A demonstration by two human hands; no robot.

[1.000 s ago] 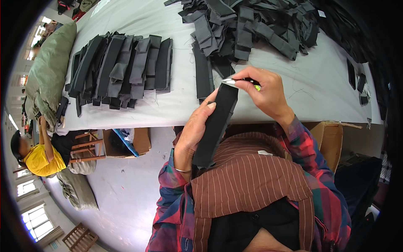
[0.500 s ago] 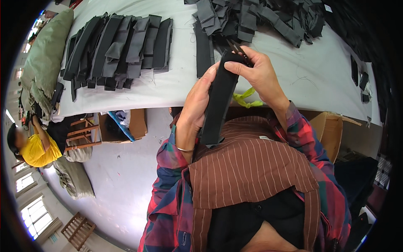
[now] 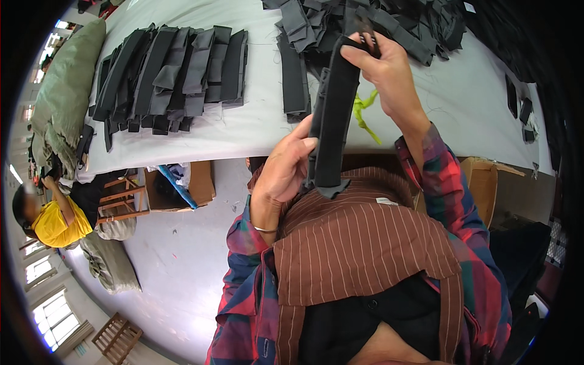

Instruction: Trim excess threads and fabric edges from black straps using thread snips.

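Observation:
A long black fabric strip (image 3: 336, 118), folded with layered edges, slants upward between my two hands in front of the table edge. My left hand (image 3: 283, 163) is closed on its lower left side, thumb on the front. Up at the top end, my right hand (image 3: 394, 76) pinches the strip between thumb and fingers. Dark snips (image 3: 368, 41) also sit in the right hand's fingers; their tips are blurred. A yellow-green ribbon (image 3: 363, 112) dangles beneath that hand, its upper attachment hidden.
Rows of dark strips (image 3: 173, 76) lie on the white-covered table (image 3: 243, 131) at left. A loose heap of strips (image 3: 420, 33) is at the far side, with a bundle (image 3: 293, 79) nearer. Cardboard boxes (image 3: 201, 182) stand below. A person in yellow (image 3: 61, 222) is at far left.
Both the strip and my right hand have moved up and away, and the strip stands steeper. My left hand has slid lower along it. The ribbon now hangs down more.

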